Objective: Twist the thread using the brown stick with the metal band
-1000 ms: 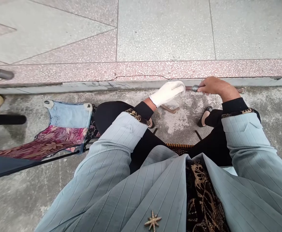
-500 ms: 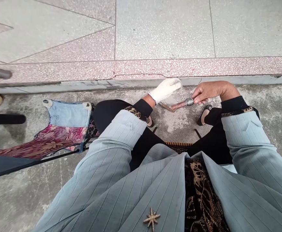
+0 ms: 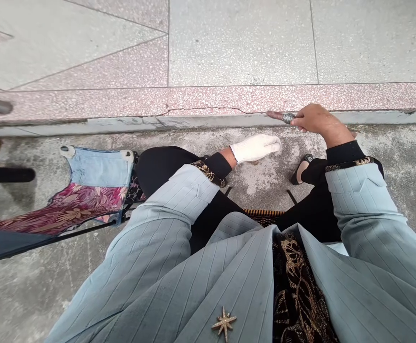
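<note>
Up off the ground on my feed, the right hand has lifted a reddish rod from low over the concrete to the lip of the step, and the left hand has slid nearer the body. The right hand is clenched around the rod just behind its ribbed metal collar, with the tip pointing away to the left of the fist. From this angle, I cannot tell whether the tip touches the pink terrazzo step.

The left hand, in its white knit glove, lies flat and open with the fingers together, gripping nothing I can see. Just below its fingertips, a sliver of a brown piece shows on the rough concrete ground; the glove hides the rest. A hairline crack runs along the step, ahead and to the left of the rod tip.

Beyond the left hand lies a patchwork cloth of denim and floral fabric. Below the right hand sits a black sandal.

Trouble could come from the tip catching the step's worn edge or crack: the rod might skid or jump from the fist and strike the gloved fingers close by.
</note>
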`<state>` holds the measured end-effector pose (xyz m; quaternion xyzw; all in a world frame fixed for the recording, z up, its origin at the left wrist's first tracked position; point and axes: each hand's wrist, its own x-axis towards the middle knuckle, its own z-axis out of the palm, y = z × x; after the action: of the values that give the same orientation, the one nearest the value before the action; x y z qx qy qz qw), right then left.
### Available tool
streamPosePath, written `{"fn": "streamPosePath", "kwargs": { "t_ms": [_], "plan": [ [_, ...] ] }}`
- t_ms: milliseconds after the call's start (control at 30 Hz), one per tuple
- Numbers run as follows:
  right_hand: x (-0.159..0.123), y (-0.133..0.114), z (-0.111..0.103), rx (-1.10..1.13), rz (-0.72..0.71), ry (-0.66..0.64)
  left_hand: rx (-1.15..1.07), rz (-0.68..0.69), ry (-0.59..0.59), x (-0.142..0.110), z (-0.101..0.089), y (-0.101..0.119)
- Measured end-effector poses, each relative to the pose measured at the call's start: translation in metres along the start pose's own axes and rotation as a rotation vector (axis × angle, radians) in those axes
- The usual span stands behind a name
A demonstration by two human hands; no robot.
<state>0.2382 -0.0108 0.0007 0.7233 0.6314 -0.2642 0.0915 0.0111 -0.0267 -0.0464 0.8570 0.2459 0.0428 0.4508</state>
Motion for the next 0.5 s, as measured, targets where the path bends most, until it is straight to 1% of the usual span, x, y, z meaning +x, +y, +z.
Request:
{"fn": "streamPosePath", "kwargs": {
  "t_ms": [67,133,200,267,300,333,367,400,433,500],
  "plan": [
    [0.002,0.002,0.004,-0.056,-0.014,-0.123,0.024,-0.004,0.066,-0.002,-0.006,-0.002],
    [0.001,0.004,0.008,-0.063,-0.066,-0.3,0.007,-0.019,0.11,-0.003,-0.012,-0.004],
    [-0.001,0.005,0.011,-0.024,-0.173,-0.521,-0.026,-0.028,0.145,-0.004,-0.018,-0.006],
    [-0.006,0.004,0.01,0.065,-0.308,-0.721,-0.049,-0.029,0.177,-0.004,-0.021,-0.007],
    [-0.01,0.002,0.008,0.117,-0.371,-0.788,-0.059,-0.028,0.19,-0.004,-0.022,-0.008],
    [-0.015,0.001,0.004,0.178,-0.424,-0.816,-0.071,-0.028,0.192,-0.003,-0.021,-0.008],
    [-0.019,0.0,-0.001,0.248,-0.465,-0.808,-0.083,-0.034,0.195,-0.002,-0.02,-0.009],
    [-0.024,-0.001,-0.006,0.332,-0.494,-0.74,-0.092,-0.049,0.203,-0.001,-0.018,-0.01],
    [-0.028,-0.001,-0.011,0.445,-0.504,-0.61,-0.097,-0.071,0.213,0.0,-0.016,-0.01],
    [-0.031,0.001,-0.018,0.65,-0.464,-0.291,-0.087,-0.114,0.223,0.001,-0.009,-0.01]
  ]
}}
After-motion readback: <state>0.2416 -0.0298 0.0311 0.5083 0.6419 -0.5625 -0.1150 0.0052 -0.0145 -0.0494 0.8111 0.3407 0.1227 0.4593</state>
